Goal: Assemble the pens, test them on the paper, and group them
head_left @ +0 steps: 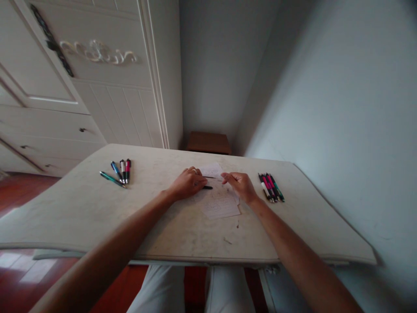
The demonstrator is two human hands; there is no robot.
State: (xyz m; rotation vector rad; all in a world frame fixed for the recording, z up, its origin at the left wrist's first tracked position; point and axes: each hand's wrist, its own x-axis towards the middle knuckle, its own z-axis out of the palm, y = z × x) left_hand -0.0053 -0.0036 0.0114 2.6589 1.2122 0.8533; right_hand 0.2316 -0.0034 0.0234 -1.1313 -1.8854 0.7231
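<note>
My left hand (189, 183) is closed low over the middle of the table, a ring on one finger. From under its fingers sticks a short dark pen piece (207, 188). Just above that, a thin dark stick (210, 177) shows at the fingertips, perhaps a refill; its kind is unclear. To the right, my right hand (240, 184) is raised a little, thumb and forefinger pinched together. Anything in that pinch is too small to see. Beneath and between both hands lie sheets of scribbled paper (221, 208).
Several pens (125, 171) lie fanned out on the left of the white table (163, 239). Another group of pens (271, 187) lies side by side at the right. A white cabinet (124, 113) stands behind left, a small brown wooden piece (208, 142) behind, and a wall (342, 130) at right.
</note>
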